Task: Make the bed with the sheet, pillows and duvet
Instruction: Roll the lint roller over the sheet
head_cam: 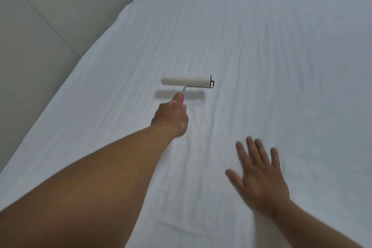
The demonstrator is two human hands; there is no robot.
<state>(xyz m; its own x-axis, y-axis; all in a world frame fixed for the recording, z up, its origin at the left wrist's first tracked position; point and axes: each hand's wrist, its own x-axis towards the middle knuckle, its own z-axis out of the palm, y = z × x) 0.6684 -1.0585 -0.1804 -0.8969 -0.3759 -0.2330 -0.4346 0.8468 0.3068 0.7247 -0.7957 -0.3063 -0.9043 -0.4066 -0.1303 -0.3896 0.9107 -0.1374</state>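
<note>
Two bare hands reach over the white sheet [261, 56], spread and faintly creased beneath them. The left hand [171, 117] grips the pink handle [182, 100] of a lint roller [186, 82], its drum just beyond the knuckles, above its shadow. Right of that grip, the right hand [259, 179] is flat, fingers spread, holding nothing.

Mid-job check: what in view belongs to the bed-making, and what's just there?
In the job: sheet, spread flat; lint roller, gripped by left hand; right hand, open over the sheet.
Just there: beige wall panel at left.
</note>
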